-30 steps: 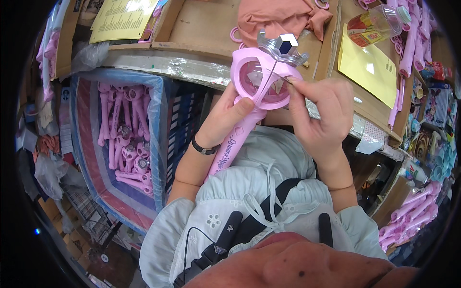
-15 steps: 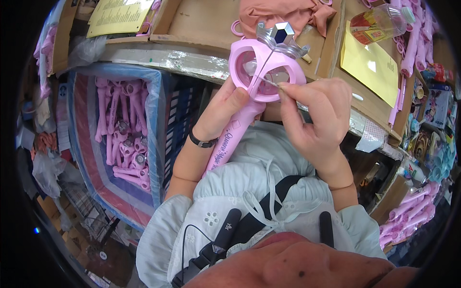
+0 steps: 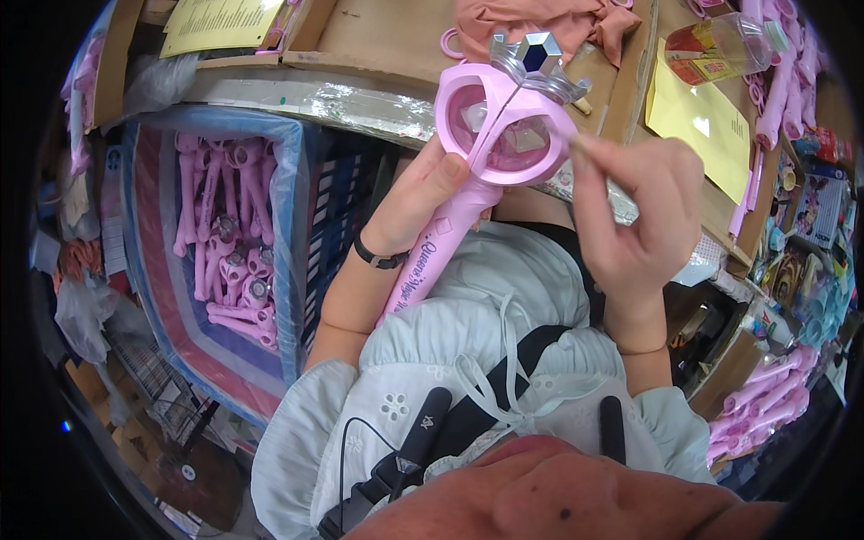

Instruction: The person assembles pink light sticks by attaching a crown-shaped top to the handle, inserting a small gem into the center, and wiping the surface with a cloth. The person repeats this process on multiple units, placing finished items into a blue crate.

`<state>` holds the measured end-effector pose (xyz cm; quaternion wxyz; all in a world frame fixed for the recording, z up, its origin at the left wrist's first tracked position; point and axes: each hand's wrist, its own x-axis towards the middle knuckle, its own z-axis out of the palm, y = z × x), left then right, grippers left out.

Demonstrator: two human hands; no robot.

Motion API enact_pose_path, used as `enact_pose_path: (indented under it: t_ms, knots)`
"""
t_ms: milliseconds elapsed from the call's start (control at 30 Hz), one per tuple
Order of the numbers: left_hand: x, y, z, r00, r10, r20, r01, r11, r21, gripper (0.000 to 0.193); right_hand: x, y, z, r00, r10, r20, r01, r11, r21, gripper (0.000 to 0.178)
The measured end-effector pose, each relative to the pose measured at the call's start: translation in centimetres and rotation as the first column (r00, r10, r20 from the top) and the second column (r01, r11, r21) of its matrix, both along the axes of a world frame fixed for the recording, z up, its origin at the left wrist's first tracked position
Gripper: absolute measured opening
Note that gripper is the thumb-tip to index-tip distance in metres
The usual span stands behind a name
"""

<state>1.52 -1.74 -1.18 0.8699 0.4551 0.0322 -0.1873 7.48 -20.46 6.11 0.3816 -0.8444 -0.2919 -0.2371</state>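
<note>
A pink toy wand point(image 3: 441, 238) lies tilted in front of me, its handle against my clothes. Its round head has clear windows with pale pieces behind them, and a silver crown with a dark blue gem point(image 3: 538, 54) tops it. My left hand point(image 3: 421, 193) is closed around the neck of the wand, the thumb just below the head. Beside the right rim of the head is my right hand point(image 3: 643, 202), thumb and forefinger pinched together. What sits in that pinch, if anything, is too blurred to make out.
On the left stands a blue crate point(image 3: 297, 234) lined with plastic, holding several pink wands. Across the wooden workbench point(image 3: 378, 45) lie an orange cloth point(image 3: 549, 22), yellow paper point(image 3: 702, 117) and a clear bottle point(image 3: 720, 49). More pink parts point(image 3: 760, 396) are piled at the lower right.
My right hand has pulled away to the right from the wand's head; the thin strand between its fingers and the window no longer shows. The left hand keeps its hold on the wand.
</note>
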Motion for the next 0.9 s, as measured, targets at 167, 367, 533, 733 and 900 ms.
enact_pose_path:
  t_ms: [167, 367, 533, 733, 900]
  knots:
    - [-0.11, -0.1, -0.19, 1.0, 0.015, -0.004, -0.015, 1.0, 0.006, 0.07, -0.63, -0.26, -0.1, 0.993, 0.115, -0.026, -0.116, 0.992, -0.045, 0.025]
    - [-0.19, -0.21, -0.47, 0.999, 0.028, -0.017, -0.028, 0.999, -0.022, 0.071, -0.37, 0.05, -0.6, 0.992, 0.129, 0.002, -0.129, 0.99, -0.058, 0.026]
    - [-0.16, -0.22, -0.44, 1.0, 0.019, -0.009, -0.02, 1.0, -0.019, 0.071, -0.3, 0.13, -0.58, 0.997, 0.081, 0.013, -0.081, 0.996, -0.037, 0.025]
    - [-0.28, -0.25, -0.21, 0.999, 0.034, -0.027, -0.035, 0.999, -0.014, 0.07, -0.43, 0.12, -0.52, 0.996, 0.091, 0.0, -0.091, 0.995, -0.047, 0.025]
    - [-0.17, -0.25, -0.3, 0.999, 0.044, 0.001, -0.044, 0.999, -0.001, 0.072, -0.39, 0.12, -0.55, 0.994, 0.113, 0.009, -0.113, 0.992, -0.048, 0.024]
